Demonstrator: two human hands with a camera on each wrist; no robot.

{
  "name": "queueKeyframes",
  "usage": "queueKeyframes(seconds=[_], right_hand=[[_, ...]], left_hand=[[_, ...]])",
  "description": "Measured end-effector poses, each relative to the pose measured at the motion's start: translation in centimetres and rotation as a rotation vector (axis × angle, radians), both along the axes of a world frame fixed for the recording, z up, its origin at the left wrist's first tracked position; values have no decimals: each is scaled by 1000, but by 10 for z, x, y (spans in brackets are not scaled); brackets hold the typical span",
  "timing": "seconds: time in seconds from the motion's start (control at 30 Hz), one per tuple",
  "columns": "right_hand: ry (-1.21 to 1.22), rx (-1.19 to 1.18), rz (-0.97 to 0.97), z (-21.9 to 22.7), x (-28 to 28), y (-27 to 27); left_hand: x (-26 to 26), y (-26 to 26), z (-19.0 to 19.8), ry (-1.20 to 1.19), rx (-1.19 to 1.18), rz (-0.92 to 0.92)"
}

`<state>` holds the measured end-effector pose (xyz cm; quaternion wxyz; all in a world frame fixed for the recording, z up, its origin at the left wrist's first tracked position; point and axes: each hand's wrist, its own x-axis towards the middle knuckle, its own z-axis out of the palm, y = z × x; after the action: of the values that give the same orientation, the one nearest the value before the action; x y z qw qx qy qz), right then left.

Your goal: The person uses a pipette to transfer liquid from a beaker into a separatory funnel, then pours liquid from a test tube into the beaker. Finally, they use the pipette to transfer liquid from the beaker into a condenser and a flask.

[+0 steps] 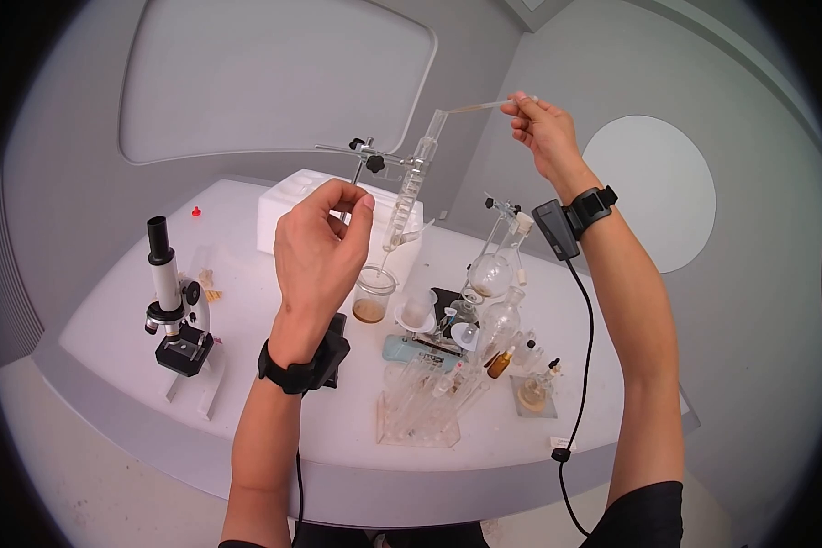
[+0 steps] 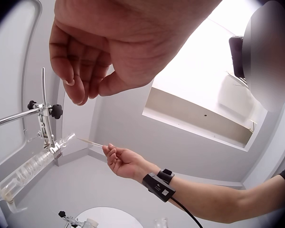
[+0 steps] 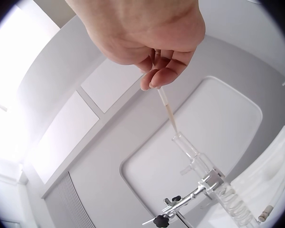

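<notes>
Up at the right, my right hand [image 1: 546,132] pinches a thin dropper pipette [image 3: 168,111] with brownish liquid inside. The pipette slants down, its tip right at the open top of a glass coil condenser [image 1: 407,194]. A metal clamp [image 3: 211,180] holds the condenser at a tilt. My left hand [image 1: 320,247] hovers left of the condenser, in front of the stand, fingers loosely curled; in the left wrist view nothing shows between its thumb and fingers. Below the condenser's lower end stands a glass beaker [image 1: 371,306] with brown liquid at its bottom.
A microscope [image 1: 175,306] stands at the left. Behind the condenser is a white foam box [image 1: 279,205]. Right of the beaker crowd flasks [image 1: 500,320], a blue scale [image 1: 406,350], a rack of test tubes [image 1: 420,411] and a brown bottle [image 1: 500,364].
</notes>
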<state>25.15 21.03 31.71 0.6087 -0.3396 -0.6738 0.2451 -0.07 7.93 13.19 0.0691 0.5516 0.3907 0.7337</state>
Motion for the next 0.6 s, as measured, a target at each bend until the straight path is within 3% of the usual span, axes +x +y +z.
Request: queueKeyframes(seconds=[0.6], right_hand=[[-16,39,-7,6,-2,0]], left_hand=[[0,0,0,-2,-3,2]])
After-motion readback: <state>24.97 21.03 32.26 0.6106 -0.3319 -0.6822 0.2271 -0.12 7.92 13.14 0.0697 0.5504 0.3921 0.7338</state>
